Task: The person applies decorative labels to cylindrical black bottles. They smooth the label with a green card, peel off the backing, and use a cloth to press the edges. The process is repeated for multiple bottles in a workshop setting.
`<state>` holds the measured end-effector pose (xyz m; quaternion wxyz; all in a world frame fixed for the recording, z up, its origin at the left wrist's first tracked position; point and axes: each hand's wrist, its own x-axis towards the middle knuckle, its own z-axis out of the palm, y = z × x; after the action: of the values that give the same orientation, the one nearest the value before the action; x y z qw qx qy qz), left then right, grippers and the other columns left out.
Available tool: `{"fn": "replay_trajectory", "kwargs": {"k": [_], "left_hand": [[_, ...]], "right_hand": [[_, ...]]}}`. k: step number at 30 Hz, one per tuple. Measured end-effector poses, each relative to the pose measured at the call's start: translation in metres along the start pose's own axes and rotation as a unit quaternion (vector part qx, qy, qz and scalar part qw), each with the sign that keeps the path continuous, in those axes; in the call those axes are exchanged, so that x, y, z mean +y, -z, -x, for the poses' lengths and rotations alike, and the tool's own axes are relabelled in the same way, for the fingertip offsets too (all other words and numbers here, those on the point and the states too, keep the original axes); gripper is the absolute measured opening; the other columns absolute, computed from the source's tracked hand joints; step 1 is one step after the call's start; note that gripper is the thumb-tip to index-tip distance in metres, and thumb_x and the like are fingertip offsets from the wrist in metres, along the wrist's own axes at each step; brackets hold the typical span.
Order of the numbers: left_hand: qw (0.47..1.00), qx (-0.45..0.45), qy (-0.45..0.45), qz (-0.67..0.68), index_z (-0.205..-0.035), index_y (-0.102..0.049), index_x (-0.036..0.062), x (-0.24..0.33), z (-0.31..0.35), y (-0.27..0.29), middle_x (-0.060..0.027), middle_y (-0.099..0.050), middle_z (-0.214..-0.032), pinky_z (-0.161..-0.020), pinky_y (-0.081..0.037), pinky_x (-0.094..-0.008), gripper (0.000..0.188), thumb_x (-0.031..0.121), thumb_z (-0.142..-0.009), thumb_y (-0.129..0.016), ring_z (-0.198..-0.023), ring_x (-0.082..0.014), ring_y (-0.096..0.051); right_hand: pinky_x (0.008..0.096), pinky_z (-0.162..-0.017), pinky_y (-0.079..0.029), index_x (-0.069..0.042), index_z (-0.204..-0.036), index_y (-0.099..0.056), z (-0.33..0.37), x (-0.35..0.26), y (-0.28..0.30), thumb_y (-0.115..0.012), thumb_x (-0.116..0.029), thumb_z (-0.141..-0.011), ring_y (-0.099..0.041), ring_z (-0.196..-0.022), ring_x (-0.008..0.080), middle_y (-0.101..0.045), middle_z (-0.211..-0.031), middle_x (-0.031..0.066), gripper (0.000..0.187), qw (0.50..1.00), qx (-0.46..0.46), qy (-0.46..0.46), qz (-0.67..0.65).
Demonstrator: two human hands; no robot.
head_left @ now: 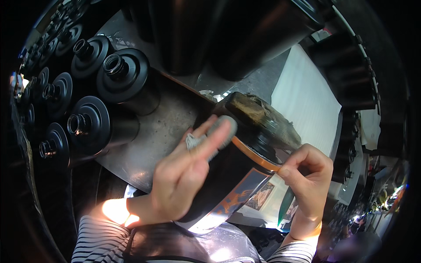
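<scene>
A large black bottle [209, 179] lies tilted across my lap, its neck pointing away to the upper right. A grey-and-orange label [239, 193] runs along its side, and a narrow orange strip [254, 155] curves around the shoulder edge. My left hand [182, 177] bears on the bottle's upper left side, slightly blurred, with a wad of grey cloth [224, 128] at its fingers. At the strip's right end, my right hand [309, 171] pinches the strip between thumb and forefinger. Past the bottle's neck sits a worn, cloth-draped wooden block [258, 114].
Several black bottles with threaded necks [90, 125] stand at the left. More dark cylinders [245, 35] lie across the far side. White paper sheets [302, 96] lie to the right on the grey metal tabletop [162, 127]. Printed labels [262, 197] show below the bottle.
</scene>
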<state>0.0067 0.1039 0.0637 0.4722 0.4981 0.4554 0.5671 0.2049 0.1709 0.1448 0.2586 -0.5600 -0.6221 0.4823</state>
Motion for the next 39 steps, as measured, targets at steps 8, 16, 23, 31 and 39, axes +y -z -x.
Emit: {"fn": "replay_trajectory", "kwargs": {"k": [8,16,23,31,39], "left_hand": [[0.882,-0.079,-0.175,-0.429,-0.11,-0.065,0.0212,0.038,-0.006,-0.031,-0.0055,-0.065,-0.099,-0.099,-0.009,-0.0699,0.033,0.028,-0.084,-0.045,-0.122,-0.036,-0.042],[0.806,-0.032,-0.301,-0.509,-0.109,-0.06,0.0295,0.035,-0.004,-0.071,0.0014,-0.037,-0.079,-0.098,-0.018,-0.07,0.034,0.03,-0.076,-0.063,-0.106,-0.0208,-0.055],[0.982,-0.102,0.157,0.038,-0.145,-0.004,0.0069,0.028,0.006,-0.046,-0.0224,-0.016,-0.145,-0.106,-0.024,-0.041,0.076,0.048,-0.091,-0.039,-0.133,-0.0369,-0.022],[0.886,-0.172,-0.151,-0.403,-0.127,-0.051,0.0159,0.052,-0.001,-0.042,-0.0142,-0.058,-0.115,-0.101,-0.008,-0.067,0.054,0.047,-0.095,-0.021,-0.125,-0.0354,-0.038],[0.883,-0.16,-0.143,-0.418,-0.122,-0.056,0.0115,0.073,-0.018,-0.048,-0.0146,-0.061,-0.109,-0.103,-0.003,-0.0652,0.046,0.035,-0.095,-0.027,-0.123,-0.0351,-0.042]], "right_hand": [[0.0164,-0.054,-0.038,0.002,-0.075,-0.06,0.005,0.01,0.014,-0.068,-0.007,-0.08,-0.051,-0.06,0.0043,-0.059,-0.067,0.0025,0.013,0.999,-0.025,-0.001,-0.025],[0.0185,-0.057,-0.038,0.004,-0.084,-0.06,0.015,0.016,0.026,-0.049,-0.016,-0.094,-0.049,-0.064,0.0052,-0.059,-0.075,0.0033,0.025,0.997,-0.034,0.04,-0.047],[0.0171,-0.06,-0.039,0.003,-0.083,-0.062,0.022,0.023,0.042,-0.064,-0.005,-0.083,-0.05,-0.065,0.0038,-0.06,-0.075,0.0006,0.008,0.992,-0.05,0.014,-0.113],[0.0173,-0.059,-0.039,0.002,-0.08,-0.062,0.03,0.021,0.047,-0.065,-0.005,-0.081,-0.051,-0.066,0.0038,-0.058,-0.072,0.0005,0.008,0.99,-0.027,-0.004,-0.14],[0.0191,-0.059,-0.04,0.003,-0.082,-0.062,0.029,0.027,0.049,-0.057,-0.008,-0.087,-0.052,-0.065,0.0061,-0.059,-0.076,0.003,0.013,0.99,-0.027,-0.015,-0.136]]}}
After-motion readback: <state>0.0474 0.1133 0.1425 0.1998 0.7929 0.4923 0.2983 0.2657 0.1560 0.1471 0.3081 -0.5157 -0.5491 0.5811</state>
